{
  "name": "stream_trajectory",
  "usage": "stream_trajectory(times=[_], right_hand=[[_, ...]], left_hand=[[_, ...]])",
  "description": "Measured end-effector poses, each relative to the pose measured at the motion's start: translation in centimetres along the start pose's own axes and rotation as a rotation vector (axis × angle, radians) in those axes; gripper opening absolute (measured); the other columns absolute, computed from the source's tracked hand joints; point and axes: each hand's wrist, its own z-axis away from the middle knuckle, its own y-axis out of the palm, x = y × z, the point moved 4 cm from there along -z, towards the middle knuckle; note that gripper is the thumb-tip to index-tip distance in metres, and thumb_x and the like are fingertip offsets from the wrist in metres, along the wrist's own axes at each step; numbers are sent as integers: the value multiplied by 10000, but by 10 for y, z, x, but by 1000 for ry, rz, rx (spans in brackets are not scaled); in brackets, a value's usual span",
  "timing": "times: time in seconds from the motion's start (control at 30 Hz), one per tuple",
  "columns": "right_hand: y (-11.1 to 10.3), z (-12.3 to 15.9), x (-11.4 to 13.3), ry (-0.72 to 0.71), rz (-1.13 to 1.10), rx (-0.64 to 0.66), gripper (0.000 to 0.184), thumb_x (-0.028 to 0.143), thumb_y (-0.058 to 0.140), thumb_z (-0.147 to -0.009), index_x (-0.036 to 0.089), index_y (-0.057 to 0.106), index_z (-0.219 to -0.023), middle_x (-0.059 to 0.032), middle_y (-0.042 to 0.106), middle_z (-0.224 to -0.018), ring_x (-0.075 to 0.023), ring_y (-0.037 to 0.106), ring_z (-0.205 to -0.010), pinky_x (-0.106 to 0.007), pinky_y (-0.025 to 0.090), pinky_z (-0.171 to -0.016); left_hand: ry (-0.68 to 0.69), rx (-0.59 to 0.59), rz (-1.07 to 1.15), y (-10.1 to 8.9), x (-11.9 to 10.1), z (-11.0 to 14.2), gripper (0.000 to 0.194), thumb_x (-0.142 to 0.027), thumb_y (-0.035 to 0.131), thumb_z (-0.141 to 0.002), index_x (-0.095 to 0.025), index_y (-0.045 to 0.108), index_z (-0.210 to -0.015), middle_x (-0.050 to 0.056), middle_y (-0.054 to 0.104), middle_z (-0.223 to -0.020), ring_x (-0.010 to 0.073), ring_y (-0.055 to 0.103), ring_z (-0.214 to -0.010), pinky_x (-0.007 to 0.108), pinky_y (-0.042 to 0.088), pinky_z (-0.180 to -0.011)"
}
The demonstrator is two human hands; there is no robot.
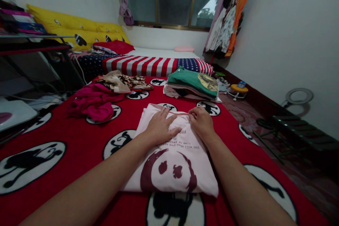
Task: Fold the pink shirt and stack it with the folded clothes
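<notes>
A folded pale pink T-shirt [169, 159] with a dark maroon print and upside-down lettering lies flat in front of me, its neckline at the far end. My left hand [162, 126] rests on its upper left part, palm down, fingers stretched out. On the right, my right hand [201, 122] has its fingers bent together at the collar, pinching the fabric near the far right corner. Beyond it sits a stack of folded clothes [192, 84], a green shirt with a yellow print on top.
A crumpled magenta garment [92, 102] and a patterned beige garment [122, 82] lie at the left on the red blanket [84, 141]. A desk [37, 47] stands at the left, a yellow stool [239, 88] and a dark green rack [302, 134] at the right.
</notes>
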Motion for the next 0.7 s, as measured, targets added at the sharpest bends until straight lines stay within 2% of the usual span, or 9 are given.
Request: stream_trajectory(times=[0.1, 0.23, 0.5, 0.7], right_hand=[[-3, 1, 2, 7, -32, -40, 157, 160, 521, -747, 208, 668, -775, -37, 638, -885, -178, 580, -782, -280, 404, -658], [-8, 0, 3, 41, -193, -91, 133, 195, 543, -717, 203, 671, -752, -24, 665, -806, -179, 592, -762, -273, 425, -678], [2, -4, -8, 185, -518, -2, 157, 296, 576, -685, 195, 679, -746, -8, 676, -685, -169, 599, -644, -256, 427, -593], [4, -5, -8, 218, -638, 25, 138, 285, 572, -647, 179, 650, -689, -6, 635, -626, -153, 562, -590, -241, 404, -545]], left_hand=[[0, -3, -5, 1, 1, 0, 601, -571, 502, -848, -247, 500, -1354, 133, 362, -1497, 348, 318, -1377, 493, 303, -1088], [2, -3, -7, 1, 0, 0, 601, -566, 488, -858, -228, 501, -1354, 151, 357, -1497, 346, 320, -1376, 490, 297, -1091], [0, 8, -3, 1, 1, 0, 594, -580, 480, -855, -240, 509, -1342, 116, 364, -1501, 332, 321, -1377, 492, 289, -1098], [7, 0, -10, 2, 1, 0, 607, -586, 458, -864, -219, 513, -1343, 155, 356, -1499, 347, 327, -1371, 498, 288, -1094]])
